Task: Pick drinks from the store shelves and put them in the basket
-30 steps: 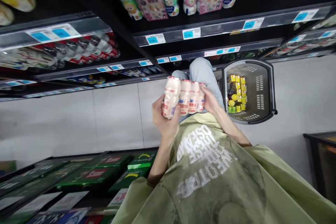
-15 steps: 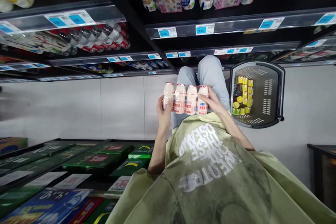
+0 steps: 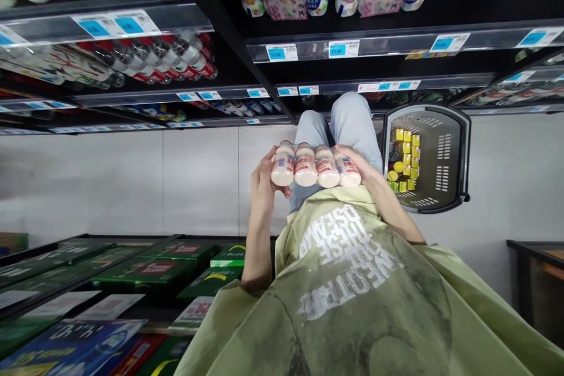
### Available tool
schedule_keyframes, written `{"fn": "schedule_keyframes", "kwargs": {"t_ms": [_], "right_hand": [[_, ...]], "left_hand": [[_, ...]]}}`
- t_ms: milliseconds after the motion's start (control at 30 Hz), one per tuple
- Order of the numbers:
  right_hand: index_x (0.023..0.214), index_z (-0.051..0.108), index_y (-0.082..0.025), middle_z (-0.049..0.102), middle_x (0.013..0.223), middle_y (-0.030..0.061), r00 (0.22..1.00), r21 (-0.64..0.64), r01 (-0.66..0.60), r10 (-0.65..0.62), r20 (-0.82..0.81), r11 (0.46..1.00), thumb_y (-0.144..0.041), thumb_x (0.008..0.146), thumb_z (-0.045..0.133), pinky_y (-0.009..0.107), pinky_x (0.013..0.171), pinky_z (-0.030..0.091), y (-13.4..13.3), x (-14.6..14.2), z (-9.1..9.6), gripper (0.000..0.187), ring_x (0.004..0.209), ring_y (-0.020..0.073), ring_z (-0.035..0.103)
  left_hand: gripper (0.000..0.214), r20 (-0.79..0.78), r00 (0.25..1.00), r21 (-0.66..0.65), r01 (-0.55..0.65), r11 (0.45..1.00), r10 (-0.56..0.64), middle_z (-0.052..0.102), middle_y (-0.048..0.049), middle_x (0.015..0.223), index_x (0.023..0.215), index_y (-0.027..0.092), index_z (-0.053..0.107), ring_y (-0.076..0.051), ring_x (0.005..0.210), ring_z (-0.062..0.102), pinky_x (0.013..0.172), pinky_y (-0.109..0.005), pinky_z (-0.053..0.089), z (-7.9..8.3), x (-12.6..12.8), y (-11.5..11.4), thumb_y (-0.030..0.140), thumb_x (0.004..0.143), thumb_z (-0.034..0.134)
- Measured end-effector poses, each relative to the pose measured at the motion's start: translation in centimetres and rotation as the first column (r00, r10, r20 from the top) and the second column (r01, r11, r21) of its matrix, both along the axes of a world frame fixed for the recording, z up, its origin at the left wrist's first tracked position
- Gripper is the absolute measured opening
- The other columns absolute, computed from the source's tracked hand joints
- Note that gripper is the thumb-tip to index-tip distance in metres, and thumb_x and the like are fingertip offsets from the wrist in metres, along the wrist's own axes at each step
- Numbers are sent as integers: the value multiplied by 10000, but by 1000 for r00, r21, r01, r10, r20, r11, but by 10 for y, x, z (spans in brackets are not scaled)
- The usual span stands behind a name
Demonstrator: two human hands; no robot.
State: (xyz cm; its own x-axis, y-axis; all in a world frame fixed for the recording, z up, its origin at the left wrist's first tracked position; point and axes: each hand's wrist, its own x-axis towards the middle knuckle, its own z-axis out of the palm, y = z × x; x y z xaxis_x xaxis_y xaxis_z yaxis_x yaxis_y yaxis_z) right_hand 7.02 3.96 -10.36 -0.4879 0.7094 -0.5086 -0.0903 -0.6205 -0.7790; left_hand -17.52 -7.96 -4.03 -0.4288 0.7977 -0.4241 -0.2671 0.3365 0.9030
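A wrapped pack of small yogurt drink bottles (image 3: 305, 165), cream-coloured with red print, is held in front of my knees. Its bottles stand side by side in a row, tilted so that their bases face up toward me. My left hand (image 3: 264, 179) grips the bottle at the left end, with the fingers behind and below it. At the right end my right hand (image 3: 358, 162) is closed on the pack, its fingertips partly hidden behind the bottles.
A dark shopping basket (image 3: 429, 158) with small yellow and green packages stands on the floor right of my legs. Ahead are shelves (image 3: 374, 40) with price tags and bottled drinks. Behind me at left, a low display holds green boxes (image 3: 154, 267). A dark-framed stand (image 3: 526, 264) is at right.
The pack has been tipped, from labels facing me to bases facing me. My left hand has shifted its grip outward, and my right thumb has left the front of the end bottle.
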Motion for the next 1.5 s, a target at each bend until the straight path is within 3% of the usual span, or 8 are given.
{"fn": "schedule_keyframes", "kwargs": {"t_ms": [167, 333, 533, 767, 933, 1267, 1400, 1500], "right_hand": [[945, 747, -279, 721, 842, -7, 999, -97, 8, -5, 32, 995, -696, 819, 887, 368, 792, 626, 2, -3, 3, 458, 861, 216, 692], [1131, 714, -259, 726, 1043, -23, 992, 67, 102, -107, 70, 993, -589, 799, 892, 283, 774, 570, -6, -4, 16, 501, 909, 170, 649], [1209, 719, -296, 721, 1076, -12, 985, 338, 85, -131, 114, 937, -544, 734, 978, 329, 831, 572, -18, 4, 27, 595, 919, 212, 639], [916, 727, -216, 670, 760, -48, 943, 424, -325, 257, 211, 845, -553, 732, 995, 257, 634, 453, -22, 27, 41, 469, 683, 147, 564], [1207, 757, -220, 771, 897, -29, 883, 436, -470, 414, 222, 768, -514, 820, 947, 246, 640, 497, -24, 36, 63, 521, 740, 162, 662], [1101, 789, -249, 816, 926, 20, 978, 340, -24, -49, 203, 940, -562, 738, 989, 365, 704, 613, -73, 53, 51, 520, 748, 229, 694], [1096, 810, -235, 823, 924, 45, 910, 346, 218, -318, 266, 913, -545, 721, 1005, 382, 692, 656, -81, 99, 57, 524, 751, 243, 736], [1022, 804, -232, 827, 914, 67, 743, 405, 366, -526, 415, 837, -550, 710, 1008, 406, 705, 676, -73, 147, 54, 491, 775, 266, 752]], "left_hand": [[808, -27, 998, 21, 55, 998, -54, 757, -52, 805, 1548, 246, 712, -161, 432, 601, 359, -317, 501, -1, -6, 1, 799, 959, 717], [828, -172, 980, 14, 106, 994, -102, 832, -75, 1011, 1613, 228, 646, -186, 620, 702, 514, -311, 601, -3, -7, 0, 735, 965, 732], [828, -455, 875, -24, 170, 985, -162, 828, -141, 1264, 1492, 180, 707, -316, 1087, 793, 927, -411, 666, -12, -6, -1, 730, 884, 826], [743, -410, 904, 19, 142, 990, -121, 822, -84, 997, 1168, 175, 797, -276, 876, 758, 766, -358, 634, -31, -13, -7, 758, 721, 905], [756, -433, 878, 60, 253, 966, -203, 831, -86, 1010, 1114, 202, 806, -303, 908, 776, 797, -394, 656, -26, -4, 12, 776, 639, 937], [810, -313, 906, 190, 354, 916, -285, 809, -78, 1066, 1159, 225, 796, -255, 901, 769, 791, -357, 648, -14, 46, 73, 926, 754, 794], [732, -67, 898, 138, 440, 887, -435, 836, -103, 1114, 1237, 252, 786, -279, 954, 817, 775, -385, 691, -19, 86, 91, 899, 914, 670], [577, -46, 788, 112, 615, 781, -614, 855, -115, 1082, 1262, 243, 791, -281, 927, 831, 737, -384, 701, -24, 114, 104, 739, 971, 745]]}}
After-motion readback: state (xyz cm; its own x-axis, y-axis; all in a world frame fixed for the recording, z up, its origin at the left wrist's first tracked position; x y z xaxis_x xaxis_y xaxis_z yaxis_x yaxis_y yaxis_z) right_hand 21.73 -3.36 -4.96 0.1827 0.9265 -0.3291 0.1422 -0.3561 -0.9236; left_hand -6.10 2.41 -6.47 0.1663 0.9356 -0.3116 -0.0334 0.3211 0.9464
